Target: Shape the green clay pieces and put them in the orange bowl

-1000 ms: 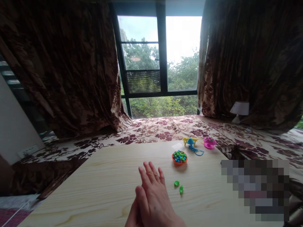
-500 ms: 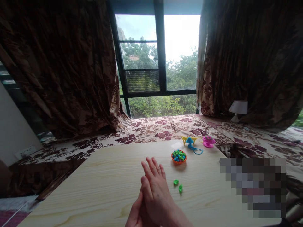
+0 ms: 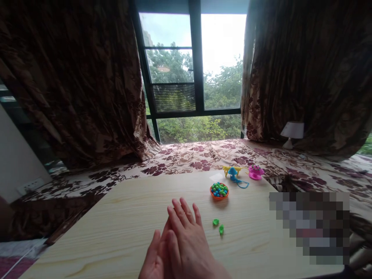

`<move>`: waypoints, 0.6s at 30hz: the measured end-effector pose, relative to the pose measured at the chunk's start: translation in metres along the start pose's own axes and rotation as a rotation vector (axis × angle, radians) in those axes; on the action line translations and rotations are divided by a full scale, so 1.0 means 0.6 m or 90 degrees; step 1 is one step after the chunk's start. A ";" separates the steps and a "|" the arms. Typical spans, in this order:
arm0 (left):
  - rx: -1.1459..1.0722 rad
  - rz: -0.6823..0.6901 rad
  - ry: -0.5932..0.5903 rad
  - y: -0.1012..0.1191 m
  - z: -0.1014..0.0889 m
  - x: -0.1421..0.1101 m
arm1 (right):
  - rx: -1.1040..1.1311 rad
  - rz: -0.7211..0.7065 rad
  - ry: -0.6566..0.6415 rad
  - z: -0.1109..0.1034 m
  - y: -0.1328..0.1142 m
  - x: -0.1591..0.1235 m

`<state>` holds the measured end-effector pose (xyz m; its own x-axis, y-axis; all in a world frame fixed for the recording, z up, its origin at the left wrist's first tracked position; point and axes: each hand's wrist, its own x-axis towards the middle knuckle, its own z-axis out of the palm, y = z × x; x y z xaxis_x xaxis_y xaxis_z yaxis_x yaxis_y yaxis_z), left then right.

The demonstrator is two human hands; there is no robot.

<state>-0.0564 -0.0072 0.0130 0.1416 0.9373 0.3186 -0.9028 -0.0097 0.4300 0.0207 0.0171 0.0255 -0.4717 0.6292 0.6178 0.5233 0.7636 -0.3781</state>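
Note:
My right hand (image 3: 186, 236) lies over my left hand (image 3: 152, 259) above the light wooden table (image 3: 116, 224), palms together, fingers stretched out, nothing held. Most of my left hand is hidden under the right. Just right of my fingertips lie two small green pieces (image 3: 218, 226) on the table. Further back stands a small orange bowl (image 3: 219, 191) filled with coloured beads. Behind the bowl at the table's far edge are a blue and yellow toy (image 3: 233, 172) with a blue cord and a pink toy (image 3: 255, 172).
A flower-patterned cloth (image 3: 186, 157) covers the bed beyond the table. Dark curtains (image 3: 72, 85) frame a window (image 3: 192, 77). A small white lamp (image 3: 292, 133) stands at the back right. A blurred patch (image 3: 309, 226) covers the table's right edge.
My hands have slid slightly left and my left hand shows more from under the right. The view has tilted a little.

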 end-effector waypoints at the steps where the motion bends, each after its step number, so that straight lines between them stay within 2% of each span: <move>1: -0.018 0.003 -0.031 0.009 -0.008 0.001 | -0.012 -0.039 0.025 0.017 0.001 -0.011; 2: -0.030 0.002 -0.060 0.018 -0.020 0.001 | -0.024 -0.082 0.050 0.039 -0.001 -0.023; 3: -0.029 -0.005 -0.072 0.024 -0.034 0.001 | -0.025 -0.125 0.124 0.061 -0.006 -0.035; 5: 0.002 -0.007 -0.063 0.027 -0.059 0.002 | -0.020 -0.133 0.202 0.085 -0.021 -0.046; 6: 0.013 -0.009 -0.051 0.023 -0.067 0.003 | 0.001 -0.122 0.171 0.083 -0.027 -0.042; 7: 0.019 -0.012 -0.044 0.017 -0.070 0.004 | 0.024 -0.098 0.102 0.071 -0.029 -0.033; 9: 0.006 -0.029 -0.049 0.005 -0.062 0.006 | 0.053 -0.053 0.007 0.029 -0.023 -0.006; 12: -0.048 -0.063 -0.075 -0.002 -0.038 0.003 | 0.038 0.049 -0.030 -0.018 0.003 0.019; 14: -0.053 -0.056 -0.051 0.001 -0.034 -0.006 | 0.018 0.036 -0.036 -0.006 0.012 0.008; 18: 0.025 0.114 0.032 -0.009 -0.054 -0.032 | 0.013 -0.093 0.042 0.065 -0.011 -0.038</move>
<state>-0.0675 -0.0141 -0.0227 -0.0414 0.9353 0.3514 -0.8954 -0.1907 0.4024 0.0001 0.0035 -0.0129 -0.4936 0.5006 0.7112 0.4371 0.8498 -0.2948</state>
